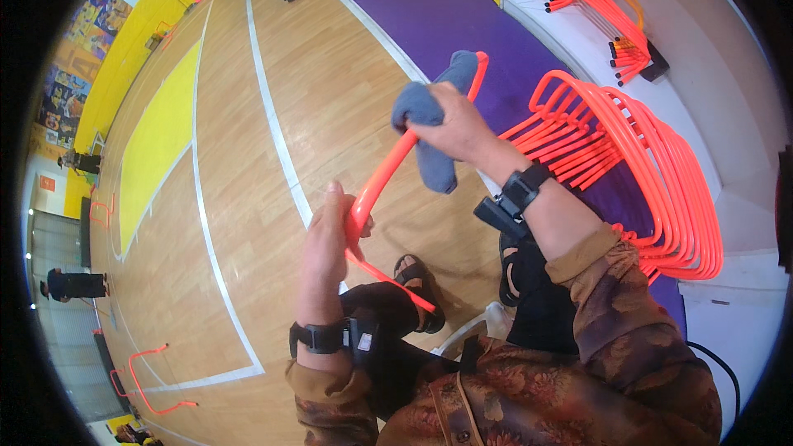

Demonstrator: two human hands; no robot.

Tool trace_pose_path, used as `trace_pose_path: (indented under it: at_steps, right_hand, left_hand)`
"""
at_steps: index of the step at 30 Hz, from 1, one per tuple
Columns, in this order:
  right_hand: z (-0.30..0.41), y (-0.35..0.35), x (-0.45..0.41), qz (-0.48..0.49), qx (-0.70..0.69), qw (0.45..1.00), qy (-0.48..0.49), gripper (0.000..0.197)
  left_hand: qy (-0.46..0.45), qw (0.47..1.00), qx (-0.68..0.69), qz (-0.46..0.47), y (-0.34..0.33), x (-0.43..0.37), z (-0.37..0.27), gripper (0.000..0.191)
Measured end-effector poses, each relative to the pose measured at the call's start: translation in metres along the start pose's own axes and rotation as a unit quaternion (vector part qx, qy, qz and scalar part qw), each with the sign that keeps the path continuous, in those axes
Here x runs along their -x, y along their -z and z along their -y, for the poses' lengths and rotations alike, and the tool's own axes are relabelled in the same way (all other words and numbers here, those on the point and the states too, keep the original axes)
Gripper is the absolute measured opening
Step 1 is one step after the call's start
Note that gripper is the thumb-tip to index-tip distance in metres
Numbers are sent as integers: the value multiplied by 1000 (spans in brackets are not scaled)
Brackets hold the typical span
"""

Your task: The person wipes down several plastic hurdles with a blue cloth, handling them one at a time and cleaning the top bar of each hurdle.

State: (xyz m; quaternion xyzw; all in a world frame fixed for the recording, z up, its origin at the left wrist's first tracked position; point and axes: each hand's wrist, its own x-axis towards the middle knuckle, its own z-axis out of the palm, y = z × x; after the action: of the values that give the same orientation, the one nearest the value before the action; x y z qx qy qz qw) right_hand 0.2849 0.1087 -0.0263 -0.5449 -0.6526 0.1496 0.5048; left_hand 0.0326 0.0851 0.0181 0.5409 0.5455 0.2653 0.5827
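An orange plastic training hurdle [387,164] is held up before me at a slant. My left hand [331,235] grips its lower bend, with one leg of the hurdle reaching down past my sandal. Near the upper end, my right hand [455,118] presses a grey-blue cloth [437,164] around the bar. Part of the cloth hangs below that hand, and another part drapes over the hurdle's far corner. Close to my right forearm, several matching orange hurdles [657,173] stand nested in a row on the purple floor strip [403,0].
A white recessed shelf [530,6] at the right holds more small hurdles [613,12]. Other hurdles [139,378] stand on the wooden court floor [322,74] at the left. Two people [74,284] are at the far left side. My feet in sandals [415,279] are below me.
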Motion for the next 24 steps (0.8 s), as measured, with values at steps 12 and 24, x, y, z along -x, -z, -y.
trace_pose_path:
  at_steps: [12,24]
  right_hand:
    - [92,-73,57,46,-85,980,173,59]
    - [-32,-16,-13,-245,-62,950,-183,42]
  left_hand:
    - [1,978,183,-103,0,-26,35,75]
    - [-54,997,44,-42,-12,-8,2,89]
